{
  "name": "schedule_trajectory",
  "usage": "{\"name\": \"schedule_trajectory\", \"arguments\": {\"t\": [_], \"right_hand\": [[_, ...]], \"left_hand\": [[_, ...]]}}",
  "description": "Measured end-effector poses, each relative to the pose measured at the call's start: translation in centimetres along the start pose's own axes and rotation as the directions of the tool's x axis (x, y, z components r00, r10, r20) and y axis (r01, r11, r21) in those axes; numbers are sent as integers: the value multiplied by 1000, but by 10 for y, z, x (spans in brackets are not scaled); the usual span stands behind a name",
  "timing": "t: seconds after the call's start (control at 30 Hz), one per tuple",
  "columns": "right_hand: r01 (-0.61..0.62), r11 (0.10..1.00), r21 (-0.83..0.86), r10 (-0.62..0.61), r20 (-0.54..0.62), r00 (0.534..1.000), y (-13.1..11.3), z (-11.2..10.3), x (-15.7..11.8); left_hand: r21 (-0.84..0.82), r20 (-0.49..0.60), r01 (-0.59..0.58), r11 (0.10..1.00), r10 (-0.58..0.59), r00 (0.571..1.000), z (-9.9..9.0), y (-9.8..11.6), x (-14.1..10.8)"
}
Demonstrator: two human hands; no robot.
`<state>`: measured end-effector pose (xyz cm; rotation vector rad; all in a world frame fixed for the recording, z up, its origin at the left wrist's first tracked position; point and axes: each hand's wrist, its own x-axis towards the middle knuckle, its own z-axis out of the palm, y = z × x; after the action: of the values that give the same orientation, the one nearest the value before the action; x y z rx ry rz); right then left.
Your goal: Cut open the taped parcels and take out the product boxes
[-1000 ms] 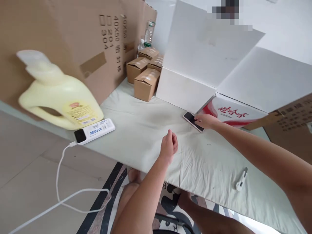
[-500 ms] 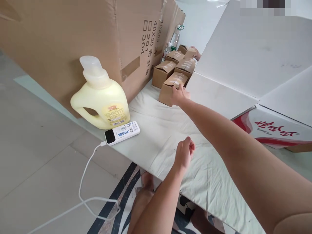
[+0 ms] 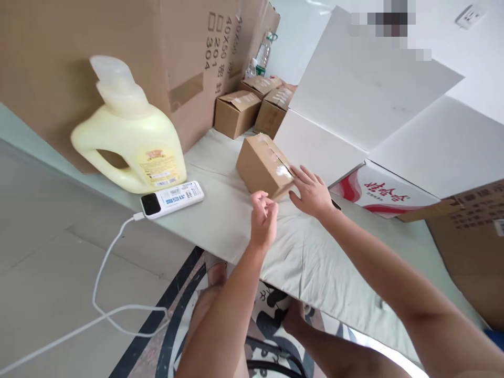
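A small taped cardboard box (image 3: 260,165) sits on the pale cloth in front of me, turned at an angle. My right hand (image 3: 313,194) lies against its right end, fingers stretched out and spread, the fingertips touching the edge by the shiny tape. Close to the box's near corner is my left hand (image 3: 264,218), its fingers loosely bent with a gap at the thumb and nothing in them. I cannot tell whether it touches the box. Farther back stand more small cardboard boxes (image 3: 236,113), with part of another person's hand (image 3: 289,86) behind them.
A yellow detergent jug (image 3: 129,136) and a white device (image 3: 173,199) with a cable are at the left edge. A large carton (image 3: 189,58) and plastic bottles (image 3: 263,55) stand behind. On the right is an open white box (image 3: 326,139); a brown carton (image 3: 472,247) lies beyond.
The nearest small box has come toward me, away from the others, and turned. My right hand has drawn back with it, and my left hand has come up beside it. The view has shifted right.
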<state>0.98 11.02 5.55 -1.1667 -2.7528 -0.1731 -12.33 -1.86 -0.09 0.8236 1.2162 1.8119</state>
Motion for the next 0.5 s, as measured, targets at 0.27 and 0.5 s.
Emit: {"name": "schedule_trajectory", "arguments": {"t": [0.27,0.5], "right_hand": [[-421,882,212,455,-149,878,34,10,-234],[-750,629,205,766,0,643,44,15,-330]], "left_hand": [[343,171,-278,897,232,958,8,-20,2],[237,603,-196,951,14,797,36,-29,-6]]}}
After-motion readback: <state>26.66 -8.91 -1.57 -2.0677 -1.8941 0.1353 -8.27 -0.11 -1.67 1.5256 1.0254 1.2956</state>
